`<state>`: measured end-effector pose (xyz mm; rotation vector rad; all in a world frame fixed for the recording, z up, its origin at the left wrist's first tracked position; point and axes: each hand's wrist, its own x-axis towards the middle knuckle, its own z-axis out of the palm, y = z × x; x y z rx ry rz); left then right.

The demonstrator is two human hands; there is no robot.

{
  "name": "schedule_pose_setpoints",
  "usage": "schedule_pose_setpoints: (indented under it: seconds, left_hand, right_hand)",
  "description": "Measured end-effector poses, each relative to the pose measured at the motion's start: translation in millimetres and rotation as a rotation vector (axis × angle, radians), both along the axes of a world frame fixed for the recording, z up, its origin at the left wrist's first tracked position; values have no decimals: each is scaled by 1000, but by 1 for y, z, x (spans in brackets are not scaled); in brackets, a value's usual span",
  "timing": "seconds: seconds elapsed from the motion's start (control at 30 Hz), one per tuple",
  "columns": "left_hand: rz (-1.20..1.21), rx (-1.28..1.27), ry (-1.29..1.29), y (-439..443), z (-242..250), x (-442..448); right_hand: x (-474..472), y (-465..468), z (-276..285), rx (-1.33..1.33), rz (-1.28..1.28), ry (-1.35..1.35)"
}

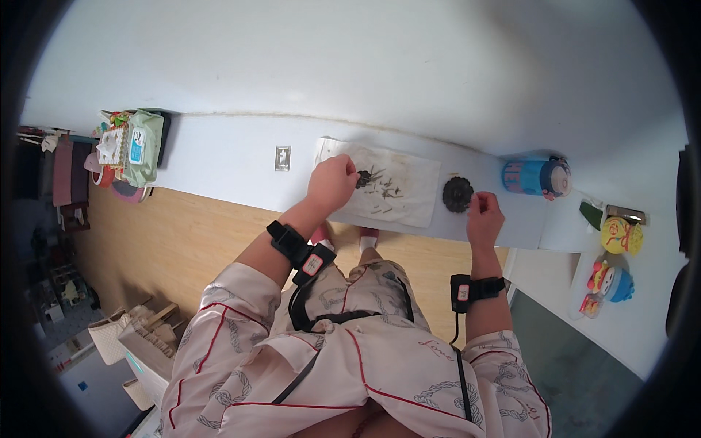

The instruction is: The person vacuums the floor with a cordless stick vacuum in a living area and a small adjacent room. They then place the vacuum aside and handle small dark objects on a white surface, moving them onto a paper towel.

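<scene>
My left hand (pixel 333 183) is over a white cloth or paper sheet (pixel 416 169), its fingers bent together. Its fingertips meet a small dark piece (pixel 363 179); whether they grip it or only touch it is unclear. Thin brownish slivers (pixel 388 190) lie scattered on the sheet beside that piece. To the right of the sheet is a dark round dish-like thing (pixel 458 194) with a scalloped edge. The bunched fingertips of my right hand (pixel 485 219) are at its right rim. I cannot tell if they hold anything.
The narrow white ledge (pixel 230 164) runs along a wall. A metal-framed plate (pixel 282 158) is set in it. A blue bottle (pixel 528 178) lies at the right, with small toys (pixel 616 282) beyond. Wipes (pixel 143 148) stand at the left. Chairs (pixel 109 334) are lower left.
</scene>
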<state>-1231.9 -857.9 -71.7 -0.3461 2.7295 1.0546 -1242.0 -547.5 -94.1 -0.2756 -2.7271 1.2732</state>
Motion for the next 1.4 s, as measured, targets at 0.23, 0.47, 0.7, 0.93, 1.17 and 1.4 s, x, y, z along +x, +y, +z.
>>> schedule_pose_setpoints:
  seconds: [0.23,0.47,0.7,0.93,1.17,1.4]
  left_hand:
    - [-237,-142,539,7,6,15]
    - [-352,-117,693,12,-1,22]
    - [-152,90,645,13,-3,28]
    - [69,330,488,14,-9,29]
    - [123,317,424,15,-10,29]
    - [137,343,393,16,-14,29]
  right_hand:
    - [-1,-56,14,-186,291,-106]
    - [-2,-132,25,-250,675,-20]
    - [4,-144,14,-284,551,25]
    - [8,-146,11,-221,603,97]
    - [10,-149,12,-116,666,195]
    - [9,-147,10,-50,691,222]
